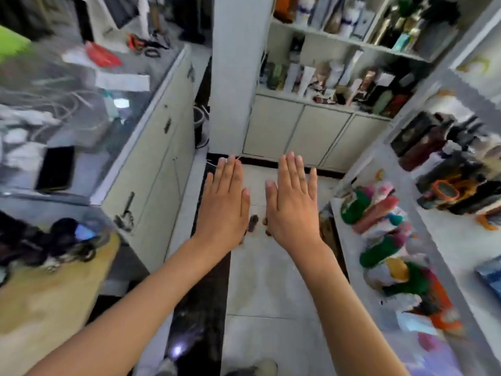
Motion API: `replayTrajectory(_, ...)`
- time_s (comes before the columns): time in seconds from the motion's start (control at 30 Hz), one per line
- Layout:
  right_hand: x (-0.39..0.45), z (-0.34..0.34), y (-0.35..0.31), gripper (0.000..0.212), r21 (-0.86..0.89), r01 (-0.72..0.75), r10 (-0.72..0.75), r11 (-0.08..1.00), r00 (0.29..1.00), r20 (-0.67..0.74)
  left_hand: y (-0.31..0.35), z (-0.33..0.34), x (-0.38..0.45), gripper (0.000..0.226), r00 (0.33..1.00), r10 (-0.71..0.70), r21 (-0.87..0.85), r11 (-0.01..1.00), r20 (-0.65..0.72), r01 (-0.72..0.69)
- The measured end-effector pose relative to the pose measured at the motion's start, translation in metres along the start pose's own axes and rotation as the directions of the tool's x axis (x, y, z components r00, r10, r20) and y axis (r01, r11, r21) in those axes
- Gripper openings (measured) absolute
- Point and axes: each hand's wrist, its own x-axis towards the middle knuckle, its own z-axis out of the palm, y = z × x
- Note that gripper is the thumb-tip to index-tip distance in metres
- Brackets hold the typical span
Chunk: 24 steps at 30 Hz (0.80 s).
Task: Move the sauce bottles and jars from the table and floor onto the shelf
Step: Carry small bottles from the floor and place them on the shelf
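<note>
My left hand [226,202] and my right hand [291,202] are held out flat side by side over the floor, palms down, fingers straight, holding nothing. Small dark bottles or jars [254,222] stand on the floor tiles below, mostly hidden between and behind the hands. The white shelf [320,103] ahead carries several blurred bottles [379,88] on two levels. On the right, a shelf [433,240] holds dark sauce bottles [425,147] and colourful packets [379,210]. The picture is blurred.
A glass-topped counter [151,85] with white cabinet doors runs along the left, with papers, cables and a black phone [55,169] on it. A wooden table [48,299] stands at lower left. A white pillar [238,77] rises ahead. A narrow tiled aisle [260,289] lies between.
</note>
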Motion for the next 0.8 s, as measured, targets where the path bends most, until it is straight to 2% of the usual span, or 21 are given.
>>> replayTrajectory(0.17, -0.004, 0.068, -0.128, 0.071, 0.119, 0.202, -0.212, 0.972, 0.974, 0.081, -0.112, -0.064, -0.045, 0.058, 0.979, -0.195, 0.003, 0.981, -0.058, 0.196)
replayTrajectory(0.3, -0.018, 0.116, -0.213, 0.062, 0.235, 0.295, -0.340, 0.926, 0.922, 0.183, -0.187, -0.101, -0.094, 0.055, 0.936, -0.334, -0.027, 0.943, -0.112, 0.333)
replayTrajectory(0.4, -0.029, 0.148, -0.263, 0.054, 0.337, 0.349, -0.448, 0.874, 0.847, 0.286, -0.237, -0.115, -0.131, 0.053, 0.877, -0.464, -0.117, 0.885, -0.125, 0.451)
replayTrajectory(0.57, -0.040, 0.199, -0.307, 0.050, 0.469, 0.288, -0.504, 0.835, 0.742, 0.441, -0.298, -0.114, -0.176, 0.035, 0.735, -0.671, -0.295, 0.724, -0.098, 0.623)
replayTrajectory(0.67, -0.038, 0.226, -0.322, 0.052, 0.473, 0.189, -0.456, 0.860, 0.701, 0.549, -0.328, -0.106, -0.188, 0.033, 0.571, -0.821, -0.472, 0.510, -0.018, 0.719)
replayTrajectory(0.73, -0.033, 0.245, -0.330, 0.049, 0.455, 0.127, -0.404, 0.881, 0.704, 0.585, -0.343, -0.101, -0.189, 0.034, 0.457, -0.889, -0.594, 0.351, 0.031, 0.724)
replayTrajectory(0.8, -0.027, 0.264, -0.336, 0.043, 0.438, 0.073, -0.353, 0.896, 0.716, 0.602, -0.356, -0.094, -0.189, 0.034, 0.393, -0.919, -0.635, 0.282, 0.038, 0.719)
